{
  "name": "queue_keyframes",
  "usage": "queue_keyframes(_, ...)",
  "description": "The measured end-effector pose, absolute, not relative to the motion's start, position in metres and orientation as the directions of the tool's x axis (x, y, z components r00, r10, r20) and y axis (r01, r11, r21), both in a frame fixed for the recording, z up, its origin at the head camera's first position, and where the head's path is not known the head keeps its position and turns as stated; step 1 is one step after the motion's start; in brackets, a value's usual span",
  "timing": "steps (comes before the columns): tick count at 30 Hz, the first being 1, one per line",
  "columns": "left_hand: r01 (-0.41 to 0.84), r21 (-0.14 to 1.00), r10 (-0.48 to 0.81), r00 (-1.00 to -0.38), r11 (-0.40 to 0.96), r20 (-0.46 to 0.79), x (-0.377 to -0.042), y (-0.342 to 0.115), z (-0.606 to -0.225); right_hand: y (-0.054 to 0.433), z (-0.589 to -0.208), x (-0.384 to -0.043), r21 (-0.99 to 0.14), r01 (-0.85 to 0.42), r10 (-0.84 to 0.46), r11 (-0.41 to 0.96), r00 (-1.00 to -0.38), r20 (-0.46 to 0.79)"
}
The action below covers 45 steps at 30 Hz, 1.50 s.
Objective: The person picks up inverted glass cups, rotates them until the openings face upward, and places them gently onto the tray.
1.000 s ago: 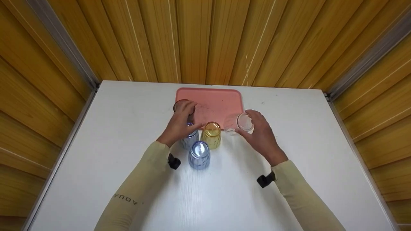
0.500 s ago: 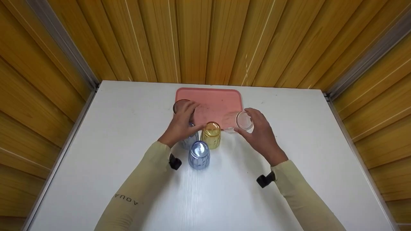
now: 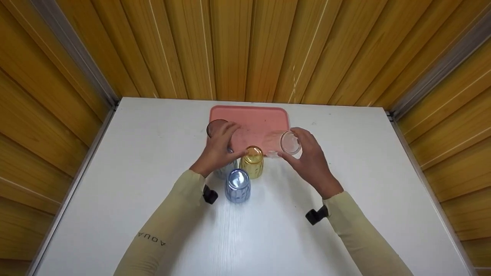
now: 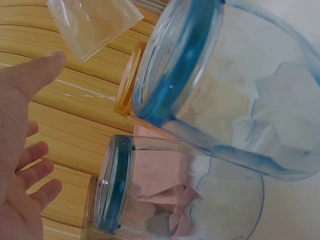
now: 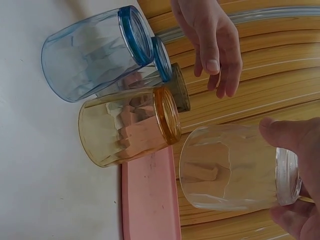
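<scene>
In the head view my right hand [image 3: 312,163] grips a clear drinking glass [image 3: 288,143] around its base end. That glass is raised off the table, over the right edge of the pink tray [image 3: 255,117]. My left hand [image 3: 218,149] hovers with spread, loosely bent fingers and holds nothing. Below it a blue glass [image 3: 226,171] is partly covered, and a dark brown glass [image 3: 216,126] is just beyond. A yellow glass [image 3: 252,168] stands upside down between the hands. Nearest to me is another upside-down blue glass [image 3: 238,188].
A white table [image 3: 268,237] bears the tray near its far edge. Yellow wood-grain panels [image 3: 249,50] rise behind and at both sides. Each wrist carries a black camera mount [image 3: 315,216].
The clear glass and my right hand have shifted slightly up and away from me, more over the tray. My left hand has drifted a little to the right. The standing glasses stay put.
</scene>
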<state>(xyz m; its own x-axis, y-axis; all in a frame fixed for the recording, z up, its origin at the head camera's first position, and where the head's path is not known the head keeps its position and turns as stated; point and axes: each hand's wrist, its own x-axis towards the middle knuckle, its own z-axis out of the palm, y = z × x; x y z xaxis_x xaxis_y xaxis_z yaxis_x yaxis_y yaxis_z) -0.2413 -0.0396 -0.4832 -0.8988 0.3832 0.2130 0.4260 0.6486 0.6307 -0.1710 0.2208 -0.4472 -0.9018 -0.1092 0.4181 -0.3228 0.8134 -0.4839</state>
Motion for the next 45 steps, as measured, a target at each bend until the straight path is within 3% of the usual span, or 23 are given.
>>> queue_keyframes(11, 0.441, 0.611, 0.402, -0.891, 0.657, 0.211, -0.240, -0.038, -0.482, 0.216, -0.444, -0.170, -0.471, -0.396, -0.150, 0.788, -0.865, 0.478)
queue_keyframes(45, 0.497, 0.604, 0.468, -0.856, 0.623, 0.222, -0.235, -0.032, -0.477, 0.197, -0.443, -0.168, -0.483, -0.396, -0.162, 0.781, -0.876, 0.454)
